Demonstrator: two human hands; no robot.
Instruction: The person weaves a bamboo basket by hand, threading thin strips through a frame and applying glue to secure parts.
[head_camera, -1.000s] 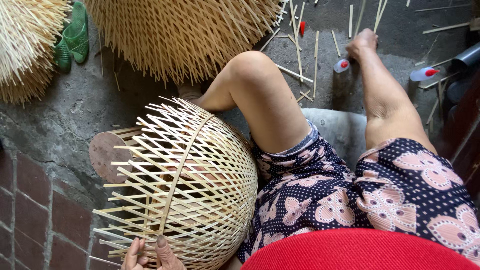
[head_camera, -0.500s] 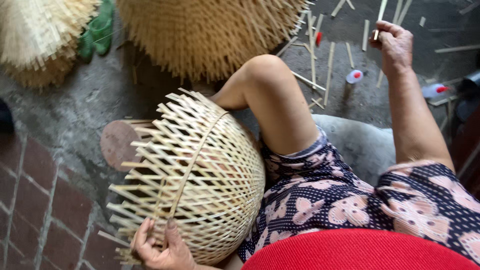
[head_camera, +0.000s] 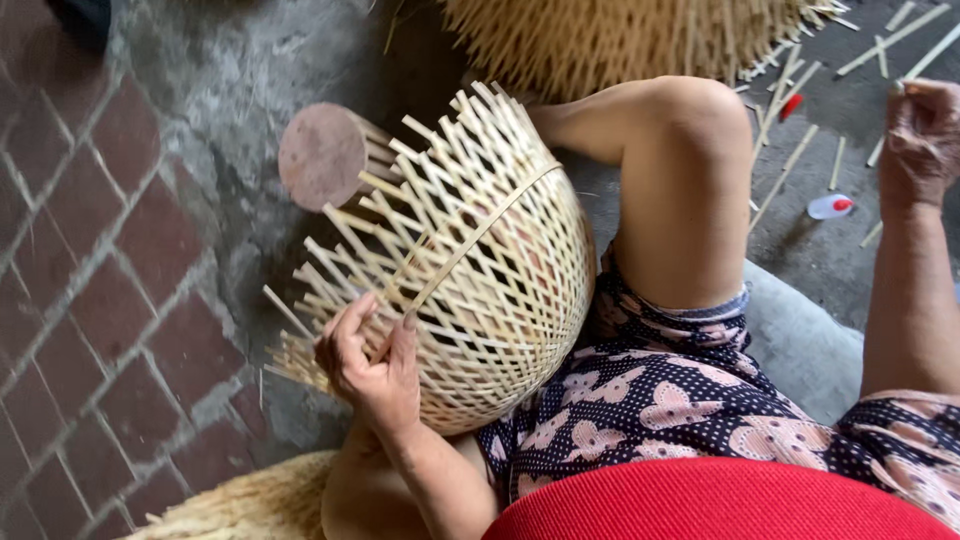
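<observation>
In the head view, the left hand (head_camera: 372, 362) was clenched on the loose strips at the rim of a woven bamboo basket (head_camera: 470, 270), the fingers curled around them. The basket lay on its side against the person's bare knee (head_camera: 690, 130), just above this hand. The right hand (head_camera: 922, 128) was far away, stretched out over the grey floor (head_camera: 240, 70); it seemed closed on a thin bamboo strip (head_camera: 878, 150), but I could not tell for sure. Near this hand lay a small white bottle with a red cap (head_camera: 830, 206).
</observation>
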